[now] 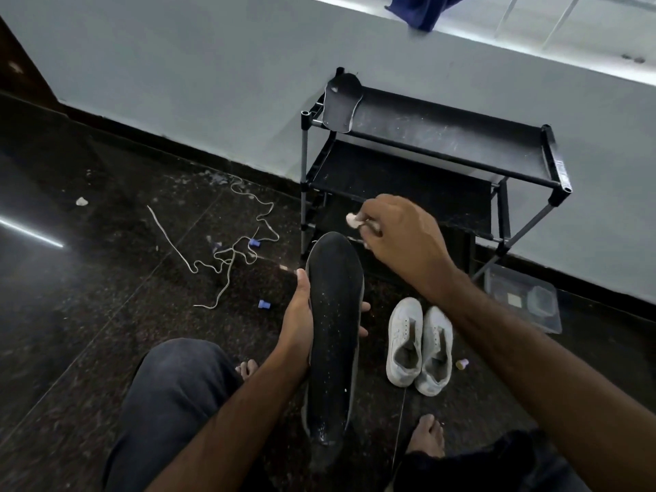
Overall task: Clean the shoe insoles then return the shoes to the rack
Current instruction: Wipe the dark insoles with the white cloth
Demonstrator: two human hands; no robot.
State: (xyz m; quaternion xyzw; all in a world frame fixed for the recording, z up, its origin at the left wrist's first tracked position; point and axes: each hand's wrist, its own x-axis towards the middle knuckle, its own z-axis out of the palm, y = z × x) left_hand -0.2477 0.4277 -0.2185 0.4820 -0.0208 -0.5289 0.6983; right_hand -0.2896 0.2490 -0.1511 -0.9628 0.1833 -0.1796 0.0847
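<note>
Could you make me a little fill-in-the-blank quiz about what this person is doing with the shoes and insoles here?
1. The left hand holds a long black ____.
2. The second insole leans on the top shelf of the black ____.
3. The pair of shoes on the floor is ____ in colour.
4. The right hand pinches a small pale wad above the held insole's ____ end.

Missing words: insole; rack; white; far

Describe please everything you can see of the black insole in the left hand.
The black insole is long, thin and flat, seemingly foam, with a paler grey edge. White specks dot its dark top face. It is off the floor, toe end pointing away toward the shoe rack. The left hand grips it at mid-length.
</note>
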